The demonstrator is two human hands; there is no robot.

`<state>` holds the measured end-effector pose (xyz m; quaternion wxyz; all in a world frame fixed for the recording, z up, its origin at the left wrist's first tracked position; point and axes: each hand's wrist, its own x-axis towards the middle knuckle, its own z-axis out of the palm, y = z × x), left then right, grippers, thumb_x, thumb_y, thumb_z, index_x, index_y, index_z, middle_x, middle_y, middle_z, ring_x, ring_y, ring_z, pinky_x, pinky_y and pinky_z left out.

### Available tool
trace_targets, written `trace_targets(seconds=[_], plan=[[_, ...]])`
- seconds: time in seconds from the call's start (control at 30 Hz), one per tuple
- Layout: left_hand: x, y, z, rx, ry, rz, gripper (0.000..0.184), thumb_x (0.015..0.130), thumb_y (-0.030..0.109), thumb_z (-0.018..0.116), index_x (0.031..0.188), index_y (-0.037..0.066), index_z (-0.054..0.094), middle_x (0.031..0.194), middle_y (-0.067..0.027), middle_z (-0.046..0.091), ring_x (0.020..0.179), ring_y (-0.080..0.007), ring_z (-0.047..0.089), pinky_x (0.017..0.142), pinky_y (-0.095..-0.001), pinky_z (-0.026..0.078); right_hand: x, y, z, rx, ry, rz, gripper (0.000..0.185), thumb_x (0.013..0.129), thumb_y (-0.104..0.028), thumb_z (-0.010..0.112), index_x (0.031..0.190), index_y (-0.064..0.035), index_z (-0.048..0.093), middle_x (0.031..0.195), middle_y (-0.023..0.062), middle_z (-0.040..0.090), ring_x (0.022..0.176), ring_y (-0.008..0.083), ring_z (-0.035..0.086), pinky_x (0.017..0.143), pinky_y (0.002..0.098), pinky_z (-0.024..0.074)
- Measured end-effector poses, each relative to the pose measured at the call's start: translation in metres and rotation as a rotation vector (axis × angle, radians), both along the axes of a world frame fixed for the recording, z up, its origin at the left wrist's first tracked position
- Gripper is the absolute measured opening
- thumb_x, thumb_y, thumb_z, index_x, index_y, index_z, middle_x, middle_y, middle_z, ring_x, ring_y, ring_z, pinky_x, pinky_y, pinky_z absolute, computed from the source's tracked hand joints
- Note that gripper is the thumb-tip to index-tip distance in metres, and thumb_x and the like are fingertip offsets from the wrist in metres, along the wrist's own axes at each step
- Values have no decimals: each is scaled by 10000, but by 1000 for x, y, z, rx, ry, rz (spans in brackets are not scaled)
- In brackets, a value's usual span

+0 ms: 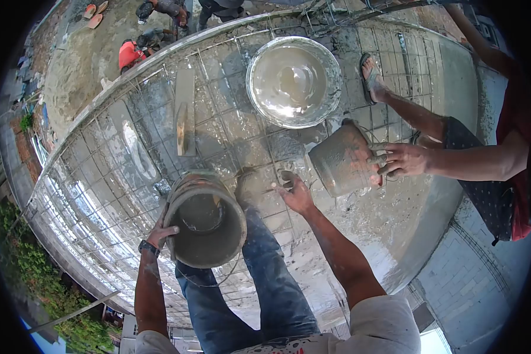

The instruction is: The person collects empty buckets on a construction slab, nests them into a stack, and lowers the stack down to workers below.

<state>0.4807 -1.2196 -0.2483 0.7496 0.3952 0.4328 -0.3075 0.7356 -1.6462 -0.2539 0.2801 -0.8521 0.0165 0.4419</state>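
Note:
My left hand grips the rim of a cement-coated bucket, its thumb over the edge. The bucket's mouth faces me, with a little wet material inside, and its thin wire handle hangs below. My right hand is raised with fingers apart and curved, holding nothing, just left of a second bucket. A co-worker's hand touches that second bucket, which is tilted. Beyond them stands a large round tub of grey, watery liquid.
A metal rebar grid covers the wet floor. A long board and a wooden-handled float lie at the left. The co-worker's sandalled foot is right of the tub. Several people work beyond the slab's edge.

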Motion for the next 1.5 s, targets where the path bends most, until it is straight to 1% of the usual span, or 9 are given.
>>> trace_targets(seconds=[0.17, 0.33, 0.5, 0.6, 0.73, 1.03, 1.27, 1.37, 1.5], plan=[[19, -3, 6, 135, 78, 43, 793, 745, 43, 726, 1451, 35, 366, 1278, -103, 572, 1123, -207, 577, 970, -337, 467, 49, 10, 39, 147, -258, -256, 602, 877, -348, 700, 1327, -8, 491, 1252, 211, 548, 1177, 337, 536, 999, 432, 423], [35, -9, 14, 164, 83, 29, 764, 742, 2, 721, 1428, 17, 385, 1260, -110, 573, 1117, -195, 572, 949, -322, 477, 186, -26, -54, -87, -528, -776, 784, 898, -449, 653, 1417, 56, 354, 1410, 282, 409, 1279, 339, 455, 1066, 448, 363], [24, 1, -1, 184, 64, -19, 797, 730, 29, 710, 1440, 17, 350, 1264, -117, 564, 1117, -211, 574, 950, -329, 473, 278, -42, -102, 694, 94, -1014, 724, 955, -544, 486, 1455, -31, 386, 1490, 123, 417, 1313, 294, 448, 1093, 445, 345], [36, -3, 18, 133, 144, 55, 783, 722, 39, 725, 1427, 19, 385, 1268, -114, 567, 1138, -209, 562, 967, -318, 457, 285, -43, -99, 648, 84, -1034, 674, 974, -525, 455, 1453, -54, 404, 1460, 77, 467, 1299, 277, 470, 1093, 429, 353], [30, -2, 9, 198, 76, 25, 793, 714, 47, 729, 1425, 14, 383, 1268, -119, 564, 1144, -215, 553, 985, -321, 440, 309, -55, -107, 564, 62, -869, 815, 878, -578, 594, 1455, -35, 401, 1482, 145, 423, 1325, 295, 440, 1099, 415, 340], [28, -3, 8, 195, 54, 31, 776, 708, 56, 715, 1412, 5, 393, 1269, -108, 559, 1153, -200, 538, 985, -312, 429, 371, -40, -110, 148, -89, -534, 847, 840, -632, 593, 1402, -10, 476, 1416, 208, 487, 1305, 289, 471, 1082, 396, 359], [32, -4, 6, 233, 40, -9, 770, 695, 67, 713, 1399, 3, 408, 1265, -107, 553, 1156, -200, 531, 989, -314, 427, 404, 123, -68, -156, -665, 448, 887, 851, -760, 408, 1377, -53, 510, 1374, 238, 516, 1309, 388, 459, 1112, 455, 336], [28, -3, 4, 268, 35, -31, 783, 688, 71, 717, 1401, 0, 401, 1250, -105, 561, 1143, -200, 537, 978, -315, 435, 419, 173, -111, -277, -637, 749, 685, 956, -586, 407, 1366, -45, 503, 1334, 267, 534, 1264, 426, 485, 1054, 472, 397], [27, -4, 9, 318, 46, -76, 794, 686, 86, 735, 1402, 2, 403, 1249, -111, 561, 1152, -199, 530, 970, -304, 432, 401, 175, -83, -430, -519, 806, 676, 960, -605, 330, 1321, -76, 545, 1333, 248, 537, 1300, 410, 442, 1080, 478, 367]])
